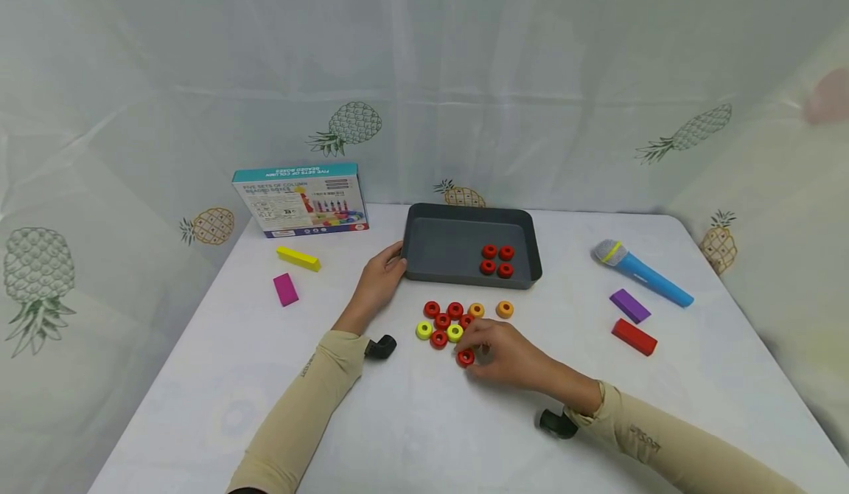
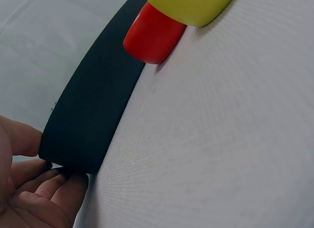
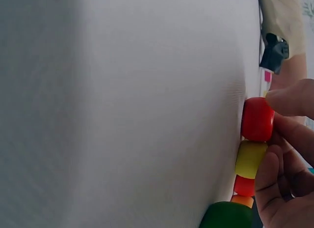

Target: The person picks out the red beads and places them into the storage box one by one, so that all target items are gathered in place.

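Note:
My left hand [image 1: 375, 289] holds the left side of a dark grey tray [image 1: 441, 247]; in the left wrist view, thumb and fingers meet its corner. Several red beads [image 1: 506, 253] sit inside the tray, toward its right. On the table in front lies a cluster of red, yellow and orange ring beads [image 1: 438, 339]. At the cluster's near edge, my right hand [image 1: 511, 354] pinches a red bead [image 3: 258, 119] that rests on or just above the table. A yellow bead [image 3: 250, 159] stands beside it. The right wrist view also shows a green bead [image 3: 226, 216].
A printed box [image 1: 301, 200] stands at the back left, near a yellow block [image 1: 298, 259] and a magenta block [image 1: 286, 290]. To the right lie a blue toy microphone [image 1: 646, 273], a purple block [image 1: 630, 306] and a red block [image 1: 634, 337]. A pineapple-print curtain [image 1: 464, 74] hangs behind the table.

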{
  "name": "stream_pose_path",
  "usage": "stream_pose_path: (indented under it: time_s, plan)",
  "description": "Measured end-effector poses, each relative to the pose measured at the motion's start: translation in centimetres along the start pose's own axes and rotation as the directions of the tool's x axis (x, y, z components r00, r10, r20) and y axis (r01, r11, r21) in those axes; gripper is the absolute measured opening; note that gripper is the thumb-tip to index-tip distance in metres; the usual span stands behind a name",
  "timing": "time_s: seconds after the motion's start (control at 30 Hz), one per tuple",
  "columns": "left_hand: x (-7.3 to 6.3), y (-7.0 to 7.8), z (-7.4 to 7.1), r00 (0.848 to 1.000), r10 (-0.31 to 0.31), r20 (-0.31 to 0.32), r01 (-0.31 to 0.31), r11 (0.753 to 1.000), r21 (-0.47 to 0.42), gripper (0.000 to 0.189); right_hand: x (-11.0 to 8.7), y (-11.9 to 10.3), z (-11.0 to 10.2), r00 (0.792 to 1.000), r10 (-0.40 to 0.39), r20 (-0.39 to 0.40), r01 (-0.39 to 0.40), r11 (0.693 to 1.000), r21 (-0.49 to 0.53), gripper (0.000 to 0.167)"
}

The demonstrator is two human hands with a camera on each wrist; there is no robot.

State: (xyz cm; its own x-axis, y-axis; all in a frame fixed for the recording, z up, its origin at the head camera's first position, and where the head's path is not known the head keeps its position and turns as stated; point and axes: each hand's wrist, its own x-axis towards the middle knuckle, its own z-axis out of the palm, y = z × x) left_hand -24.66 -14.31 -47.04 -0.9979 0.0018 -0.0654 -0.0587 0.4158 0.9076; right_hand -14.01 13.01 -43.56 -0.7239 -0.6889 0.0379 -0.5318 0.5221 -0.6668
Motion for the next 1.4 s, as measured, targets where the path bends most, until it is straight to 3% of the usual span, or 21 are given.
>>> stream_pose_path:
  time_s: [0.43,0.87,1.4]
  plan:
    - [0.1,0.1,0.1,1.000,0.005,-0.009,-0.005,1.000,0.004,0.050,0.3,0.2,0.2,0.999,-0.050,-0.011,0.050,0.998,-0.045,0.023]
    - [0.1,0.0,0.2,1.000,-0.007,-0.011,0.007,1.000,-0.001,0.050,0.2,0.2,0.1,1.000,-0.027,0.010,0.027,1.000,-0.014,0.022]
    - [-0.1,0.0,0.0,1.000,-0.010,-0.004,0.010,1.000,-0.012,0.051,1.1,-0.6,-1.9,0.996,-0.091,-0.013,0.091,0.996,-0.005,0.021]
